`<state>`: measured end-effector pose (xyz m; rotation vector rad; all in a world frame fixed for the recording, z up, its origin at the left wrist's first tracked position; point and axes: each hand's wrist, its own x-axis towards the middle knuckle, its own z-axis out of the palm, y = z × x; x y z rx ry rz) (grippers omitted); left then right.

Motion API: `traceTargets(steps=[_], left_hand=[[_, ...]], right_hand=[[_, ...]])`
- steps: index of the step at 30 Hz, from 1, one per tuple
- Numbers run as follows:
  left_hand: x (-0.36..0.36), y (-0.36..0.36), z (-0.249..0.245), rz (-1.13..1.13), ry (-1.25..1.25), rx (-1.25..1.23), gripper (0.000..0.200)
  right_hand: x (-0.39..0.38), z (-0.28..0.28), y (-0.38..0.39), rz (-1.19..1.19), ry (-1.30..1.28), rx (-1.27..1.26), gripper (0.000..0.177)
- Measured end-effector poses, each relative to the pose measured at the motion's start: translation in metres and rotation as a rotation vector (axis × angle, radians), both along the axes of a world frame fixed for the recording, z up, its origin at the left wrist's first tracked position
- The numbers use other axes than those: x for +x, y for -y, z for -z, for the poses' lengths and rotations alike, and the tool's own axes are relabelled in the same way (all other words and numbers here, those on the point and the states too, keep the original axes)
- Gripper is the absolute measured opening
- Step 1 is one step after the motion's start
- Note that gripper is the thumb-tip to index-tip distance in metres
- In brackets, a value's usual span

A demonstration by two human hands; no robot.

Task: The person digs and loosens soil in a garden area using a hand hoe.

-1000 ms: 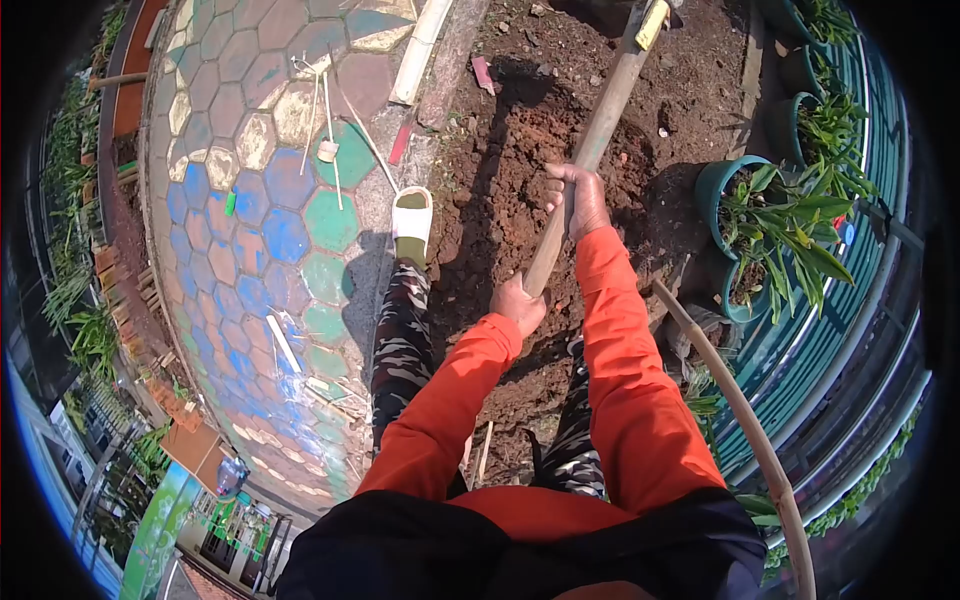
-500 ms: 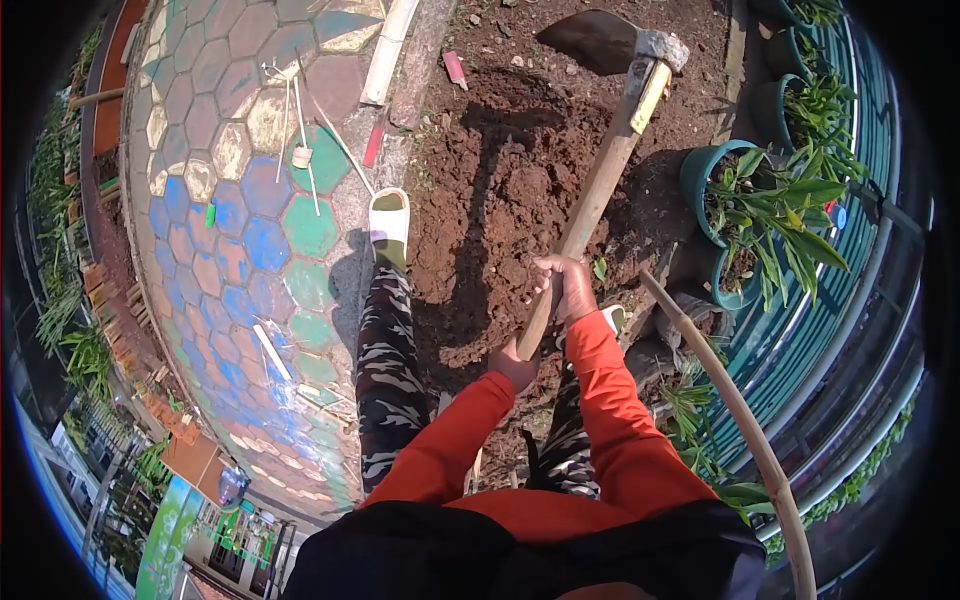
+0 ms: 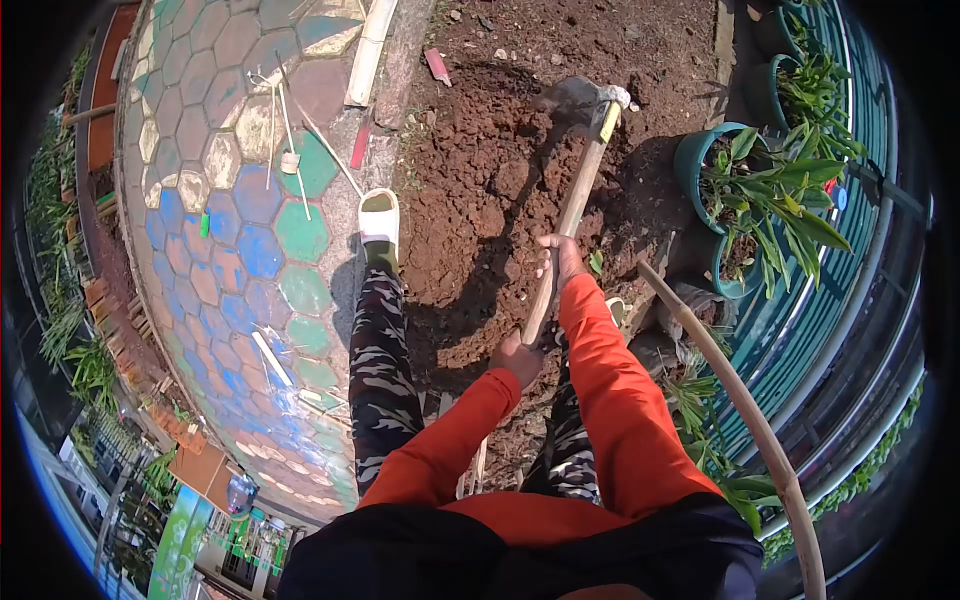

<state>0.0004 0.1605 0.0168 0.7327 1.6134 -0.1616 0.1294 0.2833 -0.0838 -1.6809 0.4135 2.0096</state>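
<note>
Both of my hands are wrapped around the wooden handle of a hoe (image 3: 573, 205). My left hand (image 3: 517, 358) is closed at the lower end of the handle, close to my body. Farther up, my right hand (image 3: 565, 257) is closed around it, below the middle. At the far end the metal blade (image 3: 572, 100) is down at the loose brown soil (image 3: 470, 215); its edge is hard to make out against the dirt. Beneath my hands the dug bed shows clods and a dark shadow.
Potted leafy plants in green pots (image 3: 690, 165) line the right side. A bamboo pole (image 3: 740, 410) slants up beside my right arm. Painted hexagonal paving (image 3: 240, 190) lies left, with thin sticks and a bamboo piece (image 3: 370, 55) on its edge. My shoe (image 3: 379, 215) stands on the curb.
The hoe's blade has come down from above the bed to the soil, nearer to me and a little left. My hands still grip the handle, the right one slightly higher in view.
</note>
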Motion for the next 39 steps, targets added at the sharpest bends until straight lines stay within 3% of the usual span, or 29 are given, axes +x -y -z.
traceTargets(steps=[2,4,6,8,11,16,18,20,23,25,26,27,28,29,31,35,37,39], left_hand=[[-0.018,-0.002,-0.041,0.052,0.087,-0.265,0.039],[-0.025,0.055,-0.049,0.133,0.047,-0.056,0.044],[-0.031,0.117,-0.048,0.11,0.074,-0.113,0.045],[-0.031,0.144,-0.062,0.083,0.109,-0.266,0.046],[-0.024,0.177,-0.065,0.143,0.093,-0.076,0.046],[0.005,0.099,-0.029,0.196,0.106,0.095,0.058],[0.024,0.065,0.002,0.13,0.092,0.316,0.054],[0.031,0.004,0.0,0.121,0.174,0.346,0.044],[0.028,-0.028,-0.008,0.108,0.044,0.404,0.032],[0.011,0.012,-0.004,0.048,-0.017,0.38,0.034],[-0.001,0.031,-0.019,-0.017,-0.001,0.238,0.035],[-0.013,0.054,-0.038,-0.08,0.015,0.095,0.036],[-0.021,0.076,-0.058,0.013,-0.017,0.017,0.037],[-0.025,0.119,-0.064,-0.084,-0.028,-0.157,0.037],[-0.03,0.156,-0.074,-0.034,-0.111,-0.146,0.038],[-0.022,0.193,-0.06,-0.01,-0.052,-0.111,0.041],[-0.012,0.221,-0.021,-0.33,0.151,-0.208,0.038],[-0.003,0.201,0.01,-0.295,0.227,-0.131,0.041]], right_hand=[[-0.003,-0.02,0.031,0.103,-0.094,-0.098,0.02],[-0.012,-0.053,0.065,0.121,-0.06,-0.077,0.018],[-0.016,-0.057,0.114,0.128,-0.147,-0.152,0.015],[-0.023,-0.098,0.129,0.044,-0.052,-0.14,0.016],[-0.022,-0.119,0.137,0.005,0.056,-0.141,0.019],[0.011,-0.108,0.073,0.083,0.098,0.119,0.018],[0.024,-0.121,0.015,0.07,0.133,0.246,0.017],[0.03,-0.13,-0.034,0.058,0.175,0.346,0.018],[0.022,-0.126,-0.05,0.069,0.173,0.375,0.017],[0.006,-0.109,-0.029,0.086,0.1,0.278,0.015],[-0.002,-0.079,0.005,0.087,-0.023,0.191,0.013],[-0.017,-0.086,0.032,-0.01,-0.015,0.134,0.018],[-0.033,-0.081,0.064,-0.068,-0.013,-0.028,0.018],[-0.046,-0.069,0.104,-0.067,-0.06,-0.138,0.017],[-0.056,-0.07,0.142,-0.032,-0.153,-0.22,0.016],[-0.043,-0.111,0.125,-0.015,-0.097,-0.183,0.017],[-0.032,-0.112,0.119,-0.002,-0.02,-0.099,0.015],[-0.016,-0.123,0.089,-0.025,0.059,0.032,0.017]])
